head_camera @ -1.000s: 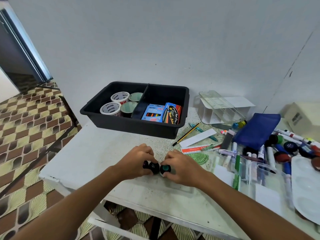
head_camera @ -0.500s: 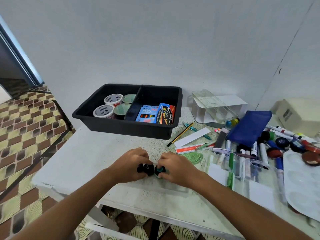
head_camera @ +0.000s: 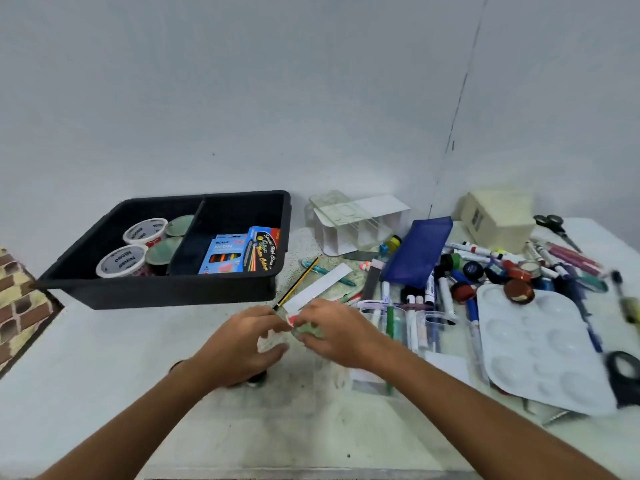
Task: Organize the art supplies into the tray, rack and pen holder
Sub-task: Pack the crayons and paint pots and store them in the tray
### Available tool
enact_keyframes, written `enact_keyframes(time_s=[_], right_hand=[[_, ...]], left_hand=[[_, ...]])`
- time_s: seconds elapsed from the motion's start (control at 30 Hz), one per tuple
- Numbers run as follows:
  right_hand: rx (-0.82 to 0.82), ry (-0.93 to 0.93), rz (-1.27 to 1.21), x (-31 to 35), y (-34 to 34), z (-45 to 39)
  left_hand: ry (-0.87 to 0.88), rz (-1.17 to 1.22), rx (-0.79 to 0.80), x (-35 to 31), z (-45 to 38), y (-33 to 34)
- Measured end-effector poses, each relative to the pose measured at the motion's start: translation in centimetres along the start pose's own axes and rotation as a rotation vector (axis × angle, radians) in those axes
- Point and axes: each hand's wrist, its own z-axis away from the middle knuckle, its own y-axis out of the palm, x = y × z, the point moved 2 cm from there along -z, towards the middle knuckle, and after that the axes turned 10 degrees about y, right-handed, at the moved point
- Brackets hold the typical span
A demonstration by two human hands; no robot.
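My left hand [head_camera: 239,344] and my right hand [head_camera: 334,332] meet at the table's middle, in front of the black tray [head_camera: 162,292]. My right hand's thumb and fingers pinch a green protractor [head_camera: 309,332]. The fingers of my left hand are loosely curled, and their tips reach a red-and-white ruler end [head_camera: 290,320] beside it. A small dark paint jar [head_camera: 257,379] stands on the table under my left palm, apart from the fingers. The tray holds paint tubs [head_camera: 121,259] on its left and crayon boxes [head_camera: 242,252] on its right.
A clear-and-white rack [head_camera: 360,230] stands behind. A clear pen holder [head_camera: 415,327] with markers lies right of my hands. Further right are a blue pouch [head_camera: 419,251], a white palette [head_camera: 540,344], loose markers, jars and scissors [head_camera: 554,226]. A pencil [head_camera: 298,284] and paper strip [head_camera: 322,285] lie ahead.
Both hands have let go of the small dark jars and moved forward to the protractor and ruler. The view has swung right and down.
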Motion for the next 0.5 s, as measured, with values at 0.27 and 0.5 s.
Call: enact_keyframes(time_s=[0.27, 0.5], right_hand=[[-0.305, 0.325, -0.061, -11.7, -9.0, 6.3], [-0.492, 0.640, 0.125, -22.0, -13.0, 12.8]], left_hand=[[0.178, 0.082, -0.050, -7.5, -13.1, 6.1], [0.142, -0.173, 0.085, -12.7, -24.4, 12.2]])
